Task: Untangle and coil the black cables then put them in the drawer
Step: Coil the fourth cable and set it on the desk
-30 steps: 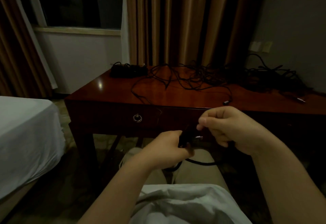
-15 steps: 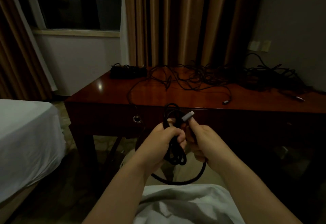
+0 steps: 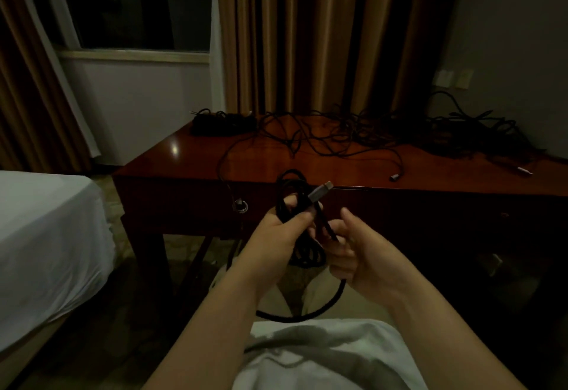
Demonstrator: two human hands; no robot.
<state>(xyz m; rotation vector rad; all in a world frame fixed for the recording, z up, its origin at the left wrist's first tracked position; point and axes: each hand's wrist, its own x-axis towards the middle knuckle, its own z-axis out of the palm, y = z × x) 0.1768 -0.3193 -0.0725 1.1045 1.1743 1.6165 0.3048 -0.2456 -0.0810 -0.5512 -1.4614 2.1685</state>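
Observation:
My left hand [image 3: 278,233] grips a coil of black cable [image 3: 287,193] in front of the wooden desk [image 3: 190,168]; loops stick out above and below the fist. The cable's grey plug [image 3: 319,192] points up and right above my fingers. My right hand [image 3: 356,254] holds the strand just below the plug, thumb raised, and a slack loop [image 3: 310,312] hangs under both hands over my lap. A tangle of black cables [image 3: 353,134] lies across the desk top. The drawer front with its ring pull [image 3: 240,206] is closed, just left of my left hand.
A black power strip [image 3: 222,123] sits at the desk's back left corner. A white-sheeted bed [image 3: 46,236] stands on the left. Curtains and a window are behind the desk, wall sockets [image 3: 453,77] at the right.
Both hands rose from my lap to desk-front height with the coil gathered in the left hand. Since half a second ago the right hand slid down off the plug along the strand.

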